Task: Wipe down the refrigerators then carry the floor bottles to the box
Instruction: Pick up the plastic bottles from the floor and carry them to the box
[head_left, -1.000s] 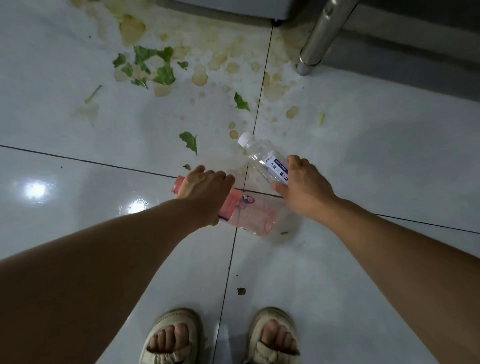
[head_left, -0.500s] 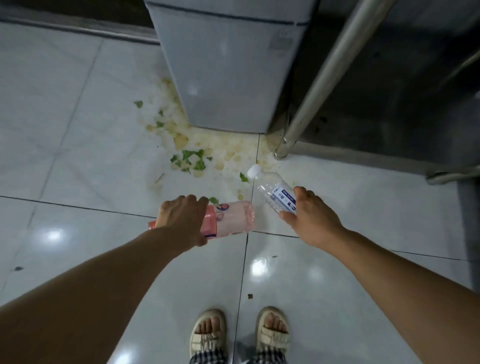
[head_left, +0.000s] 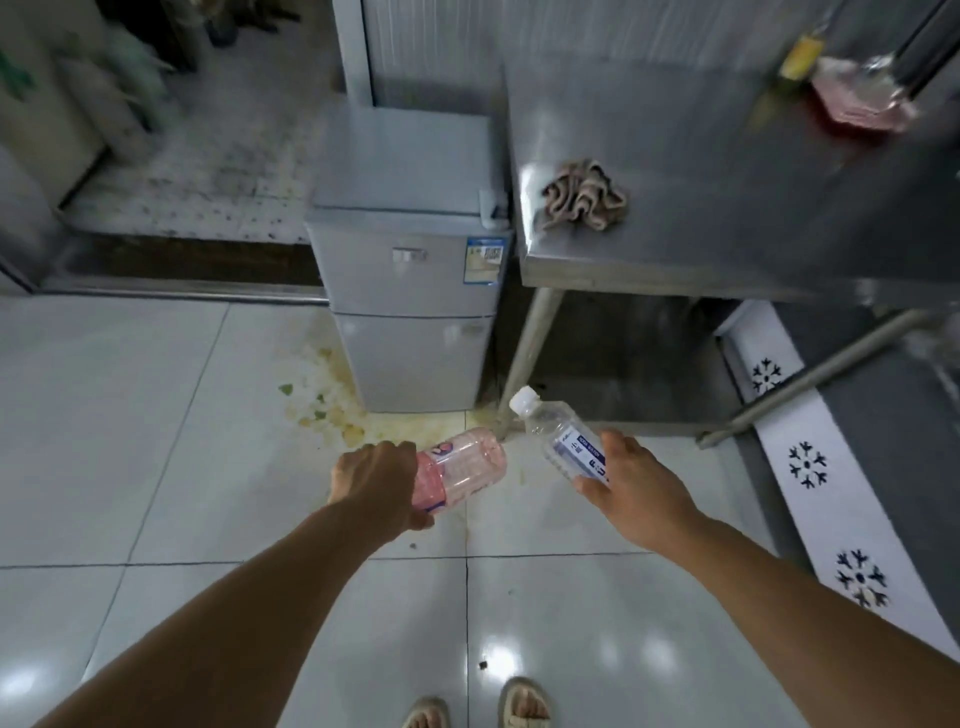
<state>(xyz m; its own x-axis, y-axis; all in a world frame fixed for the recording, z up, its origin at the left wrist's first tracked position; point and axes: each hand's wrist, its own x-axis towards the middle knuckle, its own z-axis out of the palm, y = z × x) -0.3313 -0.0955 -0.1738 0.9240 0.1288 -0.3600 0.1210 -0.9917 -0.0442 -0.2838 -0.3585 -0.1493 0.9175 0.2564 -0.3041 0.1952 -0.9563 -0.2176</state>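
Both arms reach forward and down over the white tiled floor (head_left: 130, 415), in front of the small silver refrigerator (head_left: 410, 291). The left hand (head_left: 376, 483), knuckles up, has its fingers curled round the pink-labelled end of a pink bottle (head_left: 457, 470); the bottle lies nearly level, its clear end pointing toward the refrigerator's foot. The right hand (head_left: 636, 491) grips the lower part of a clear bottle (head_left: 563, 441) between thumb and fingers; this bottle tilts with its white cap (head_left: 522, 400) up and toward the refrigerator. The two bottles are near each other but apart, both off the floor. The clear bottle's label is white and blue; its print is too small to read. A blue-and-white sticker (head_left: 485, 260) sits at the upper right of the refrigerator door, writing illegible. Right of the refrigerator stands a steel table (head_left: 727, 208) with a crumpled rag (head_left: 582, 197) near its front corner. A yellowish stain (head_left: 363, 426) with green scraps spreads at the refrigerator's base.
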